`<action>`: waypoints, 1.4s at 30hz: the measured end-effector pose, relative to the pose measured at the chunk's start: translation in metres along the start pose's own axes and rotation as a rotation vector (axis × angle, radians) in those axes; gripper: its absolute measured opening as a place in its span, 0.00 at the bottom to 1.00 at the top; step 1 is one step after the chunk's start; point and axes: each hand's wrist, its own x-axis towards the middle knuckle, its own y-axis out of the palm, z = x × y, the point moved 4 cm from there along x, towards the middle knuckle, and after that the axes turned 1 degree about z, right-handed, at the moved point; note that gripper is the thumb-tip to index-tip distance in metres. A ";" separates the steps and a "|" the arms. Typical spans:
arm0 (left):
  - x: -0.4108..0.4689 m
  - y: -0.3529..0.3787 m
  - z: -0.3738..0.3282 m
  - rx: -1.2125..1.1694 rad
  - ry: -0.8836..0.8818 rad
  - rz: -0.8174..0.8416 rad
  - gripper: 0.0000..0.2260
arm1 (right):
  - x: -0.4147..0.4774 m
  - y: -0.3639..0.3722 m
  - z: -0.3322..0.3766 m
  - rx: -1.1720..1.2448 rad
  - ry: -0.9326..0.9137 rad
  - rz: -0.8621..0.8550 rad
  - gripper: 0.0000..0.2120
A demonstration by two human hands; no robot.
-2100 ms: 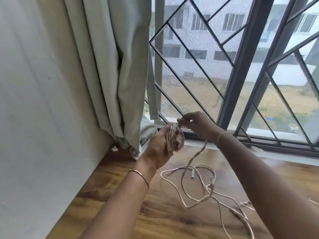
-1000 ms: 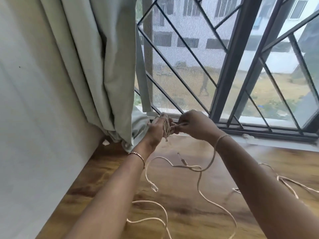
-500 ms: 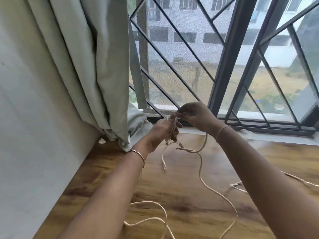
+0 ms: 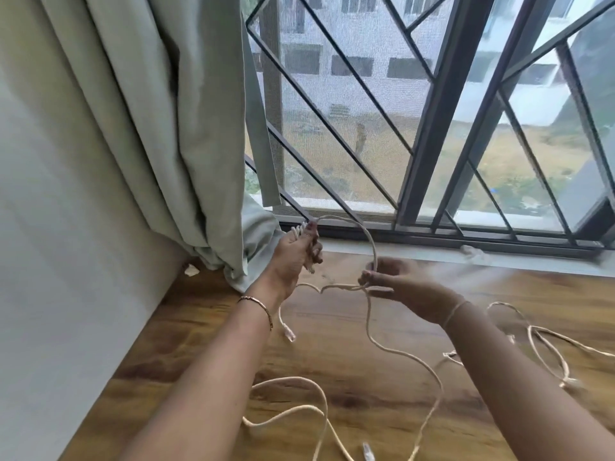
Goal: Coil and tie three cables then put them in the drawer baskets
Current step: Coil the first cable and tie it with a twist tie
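My left hand [image 4: 296, 252] is raised near the window sill, with several turns of a cream cable wound around its fingers. From those turns the cream cable [image 4: 362, 231] arcs over to my right hand [image 4: 396, 284], which pinches it between thumb and fingers lower and to the right. Below my right hand the same cable trails down in loose loops [image 4: 409, 361] across the wooden table [image 4: 332, 331]. A clear plug end [image 4: 289, 331] dangles under my left wrist. More cream cable [image 4: 545, 347] lies tangled on the table at the right.
A pale green curtain [image 4: 159, 128] hangs at the left, bunched on the table beside my left hand. The window with dark diagonal bars [image 4: 429, 134] runs along the table's far edge. A white wall [image 4: 60, 294] borders the table on the left.
My right hand has drawn away from my left hand, down and to the right, pulling out a length of cable. The left hand has kept its wound turns.
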 end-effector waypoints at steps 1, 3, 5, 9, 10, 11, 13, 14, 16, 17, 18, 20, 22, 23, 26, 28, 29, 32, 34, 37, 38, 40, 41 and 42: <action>0.000 0.001 0.001 -0.008 0.003 -0.004 0.11 | -0.002 0.000 -0.006 0.012 -0.002 0.009 0.12; -0.001 0.006 0.001 -0.013 0.002 -0.001 0.12 | -0.004 0.002 -0.014 0.009 -0.014 -0.007 0.14; -0.001 0.011 0.001 -0.023 0.002 0.003 0.12 | -0.003 0.002 -0.018 -0.017 -0.026 -0.017 0.13; -0.001 0.016 0.001 -0.086 -0.017 0.021 0.12 | -0.002 0.005 -0.022 -0.133 0.011 0.006 0.09; -0.001 0.017 0.000 -0.099 -0.020 0.024 0.13 | -0.001 0.006 -0.022 -0.148 0.015 0.005 0.09; 0.000 0.017 -0.001 -0.112 -0.021 0.024 0.12 | -0.001 0.007 -0.022 -0.154 0.009 -0.009 0.08; 0.000 0.017 -0.002 -0.139 -0.019 0.015 0.12 | 0.001 0.006 -0.023 -0.170 -0.013 -0.063 0.05; 0.000 0.015 -0.003 -0.158 -0.017 0.007 0.11 | 0.002 0.005 -0.024 -0.181 -0.021 -0.098 0.05; 0.001 0.012 -0.004 -0.197 -0.016 -0.002 0.11 | 0.004 0.003 -0.026 -0.200 -0.024 -0.173 0.05; 0.002 0.010 -0.004 -0.212 -0.018 0.000 0.12 | 0.005 0.001 -0.028 -0.216 -0.024 -0.213 0.06; 0.002 0.009 -0.005 -0.218 -0.020 0.005 0.12 | 0.006 0.000 -0.029 -0.241 -0.023 -0.257 0.06; 0.002 0.010 -0.007 -0.221 -0.022 0.022 0.12 | 0.007 -0.003 -0.033 -0.283 -0.013 -0.349 0.04; 0.000 0.010 -0.007 -0.228 -0.020 0.034 0.12 | 0.008 -0.006 -0.037 -0.296 -0.004 -0.439 0.04; -0.001 0.010 -0.006 -0.223 -0.018 0.042 0.12 | 0.008 -0.008 -0.039 -0.302 0.004 -0.478 0.04; -0.006 0.009 -0.006 -0.172 -0.013 0.086 0.14 | 0.008 -0.016 -0.048 -0.345 0.044 -0.578 0.05; -0.010 0.008 -0.006 -0.147 -0.022 0.117 0.14 | 0.008 -0.023 -0.052 -0.410 0.050 -0.645 0.05; -0.012 0.008 -0.006 -0.128 -0.031 0.127 0.14 | 0.008 -0.026 -0.053 -0.434 0.053 -0.673 0.05; -0.016 0.008 -0.003 -0.098 -0.039 0.121 0.14 | 0.007 -0.027 -0.054 -0.456 0.065 -0.703 0.05; -0.019 0.008 -0.001 -0.113 -0.037 0.100 0.13 | 0.007 -0.025 -0.056 -0.460 0.082 -0.687 0.05; -0.024 0.009 0.000 -0.057 -0.052 0.078 0.11 | 0.006 -0.024 -0.059 -0.482 0.112 -0.647 0.05; -0.026 0.010 0.000 -0.053 -0.055 0.073 0.12 | 0.005 -0.024 -0.060 -0.499 0.123 -0.630 0.05; -0.027 0.011 0.003 -0.049 -0.057 0.058 0.12 | 0.002 -0.024 -0.062 -0.534 0.128 -0.605 0.05; -0.028 0.011 0.004 -0.040 -0.061 0.047 0.12 | 0.002 -0.024 -0.064 -0.557 0.130 -0.596 0.05; -0.028 0.010 0.006 -0.034 -0.064 0.038 0.13 | 0.001 -0.024 -0.065 -0.579 0.140 -0.588 0.05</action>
